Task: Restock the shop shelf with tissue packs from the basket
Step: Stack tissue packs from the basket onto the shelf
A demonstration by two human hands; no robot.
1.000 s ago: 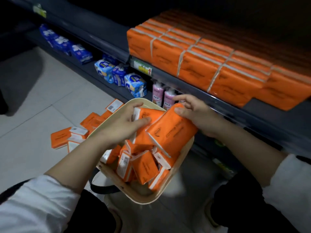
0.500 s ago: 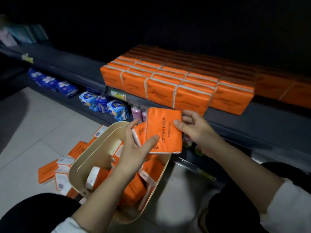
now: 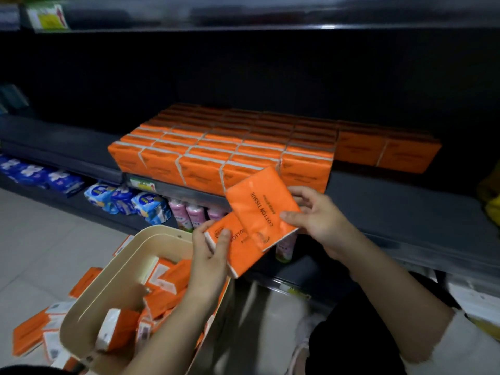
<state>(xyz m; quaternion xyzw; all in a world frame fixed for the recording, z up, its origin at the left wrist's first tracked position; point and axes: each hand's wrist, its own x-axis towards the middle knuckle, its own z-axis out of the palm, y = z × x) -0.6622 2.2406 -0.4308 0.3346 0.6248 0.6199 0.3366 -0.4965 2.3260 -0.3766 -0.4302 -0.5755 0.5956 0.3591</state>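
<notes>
Change: both tissue packs have risen from the basket (image 3: 81, 315) to the shelf's front edge and are now fanned apart, one per hand.
Right hand (image 3: 316, 220): pinches the upper tissue pack (image 3: 259, 207) at its right end.
Left hand (image 3: 211, 253): grips the lower tissue pack (image 3: 238, 247), thumb on top.
Shelf (image 3: 392, 201): stocked orange rows (image 3: 216, 152) at left-centre, bare board to the right.
Meaning: the pick looks done, and placing is likely next.
Basket: near left, with more packs inside.

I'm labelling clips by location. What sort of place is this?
Probably a shop aisle: dark shelves with a price label on the edge, stacked orange tissue packs, blue packets below.
</notes>
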